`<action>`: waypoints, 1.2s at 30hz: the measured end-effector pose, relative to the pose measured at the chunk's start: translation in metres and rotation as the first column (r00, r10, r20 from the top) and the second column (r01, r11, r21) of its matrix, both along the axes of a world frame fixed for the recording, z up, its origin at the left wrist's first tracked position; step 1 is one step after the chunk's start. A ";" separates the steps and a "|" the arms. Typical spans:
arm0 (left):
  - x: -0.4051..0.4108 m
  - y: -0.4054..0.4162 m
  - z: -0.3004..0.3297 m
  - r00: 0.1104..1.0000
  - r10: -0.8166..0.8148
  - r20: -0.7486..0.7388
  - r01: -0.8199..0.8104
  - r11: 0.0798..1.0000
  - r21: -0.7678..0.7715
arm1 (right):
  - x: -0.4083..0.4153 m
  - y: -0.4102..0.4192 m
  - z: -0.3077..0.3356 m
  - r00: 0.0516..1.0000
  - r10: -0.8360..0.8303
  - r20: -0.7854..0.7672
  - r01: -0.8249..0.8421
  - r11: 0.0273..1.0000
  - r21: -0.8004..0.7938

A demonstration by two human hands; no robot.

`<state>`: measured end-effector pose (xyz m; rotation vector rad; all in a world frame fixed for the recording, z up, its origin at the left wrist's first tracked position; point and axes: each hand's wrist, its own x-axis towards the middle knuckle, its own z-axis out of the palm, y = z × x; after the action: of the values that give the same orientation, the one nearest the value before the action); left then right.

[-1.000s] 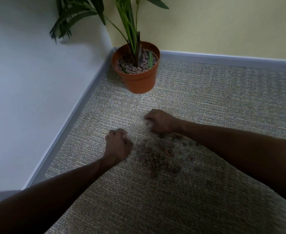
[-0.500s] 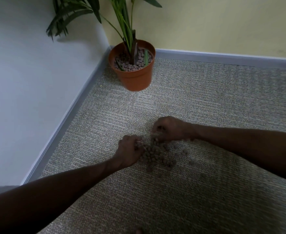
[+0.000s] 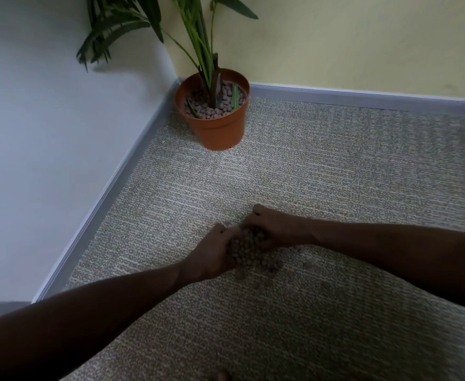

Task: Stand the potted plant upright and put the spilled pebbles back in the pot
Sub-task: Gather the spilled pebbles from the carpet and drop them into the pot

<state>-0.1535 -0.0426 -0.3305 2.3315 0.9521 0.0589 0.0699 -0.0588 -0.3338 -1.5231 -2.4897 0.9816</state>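
Note:
An orange plastic pot (image 3: 217, 130) stands upright in the corner of the room, with a green leafy plant (image 3: 201, 42) and pale pebbles in it. On the carpet in front of me lies a heap of brown pebbles (image 3: 249, 250). My left hand (image 3: 214, 253) and my right hand (image 3: 278, 229) are cupped against each other around the heap, fingers curled, and the pebbles sit between the two palms. A few stray pebbles (image 3: 275, 266) lie just beside the hands.
Grey-beige carpet (image 3: 322, 174) covers the floor. A white wall (image 3: 47, 133) with a grey skirting board (image 3: 107, 199) runs along the left, and a yellow wall (image 3: 363, 42) along the back.
Both hands have swept inward across the carpet and closed together. The scattered pebbles are now gathered into one heap between the palms.

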 end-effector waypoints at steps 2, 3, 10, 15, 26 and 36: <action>0.004 -0.001 0.003 1.000 0.008 0.019 -0.009 0.999 0.041 | -0.006 -0.002 0.002 1.000 -0.003 -0.031 0.003 1.000 0.003; 0.005 0.000 0.006 1.000 0.014 0.025 -0.015 0.998 0.057 | -0.009 -0.003 0.004 0.999 -0.007 -0.037 0.008 1.000 0.009; 0.010 0.008 0.015 0.997 0.060 0.052 -0.062 0.997 0.046 | -0.020 -0.013 0.013 0.997 -0.052 0.053 0.047 0.995 0.083; 0.012 0.009 0.016 0.997 0.059 0.051 -0.061 0.997 0.042 | -0.032 -0.018 0.008 0.991 -0.087 0.104 0.065 0.978 0.197; 0.007 0.019 0.013 0.967 0.224 0.123 -0.209 0.970 -0.128 | -0.042 -0.009 0.016 0.940 -0.302 0.161 0.273 0.945 0.181; 0.009 0.030 0.024 0.853 0.502 0.144 -0.409 0.814 -0.413 | -0.028 0.016 0.030 0.927 -0.307 0.217 0.303 0.952 0.051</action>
<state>-0.1449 -0.0125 -0.3062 1.6615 1.2570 0.3316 0.0421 -0.0431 -0.3042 -2.0381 -2.2790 0.7760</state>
